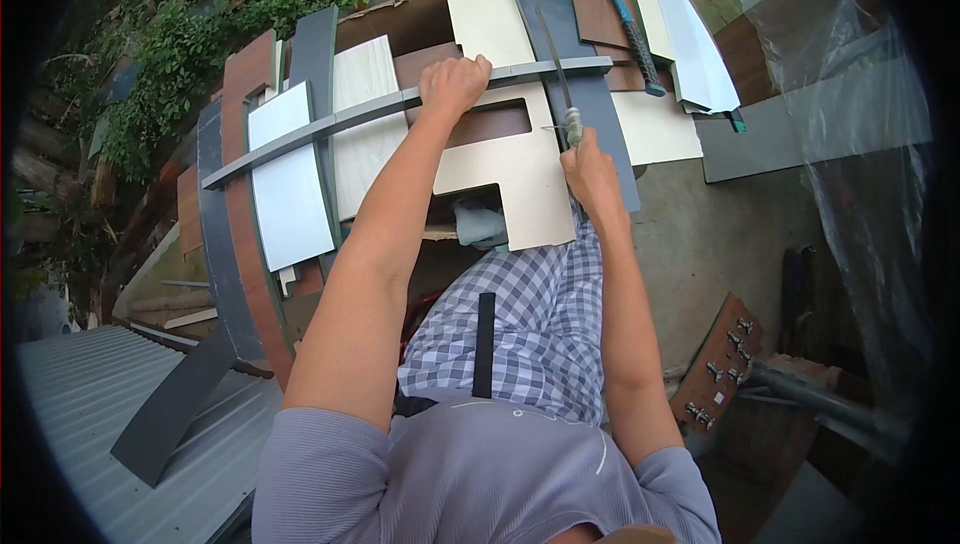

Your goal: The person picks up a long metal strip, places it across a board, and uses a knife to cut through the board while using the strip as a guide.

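A long grey metal bar (330,125) lies slantwise across several boards. My left hand (455,87) is closed over the bar near its middle. In my right hand (592,172) is a saw (555,59), gripped by its pale handle, with its long narrow blade pointing away from me. The blade crosses the bar close to the bar's right end. Under the bar, between my hands, is a cream panel (535,169) with rectangular cut-outs. A dark grey board (600,124) runs beneath the saw.
A hammer (632,34) with a blue and black handle rests on boards at the upper right. White panels (290,174) lie at left. A brown board with metal hinges (715,369) is low on the right. Corrugated sheeting (100,394) spreads at lower left, and plants (180,74) grow behind.
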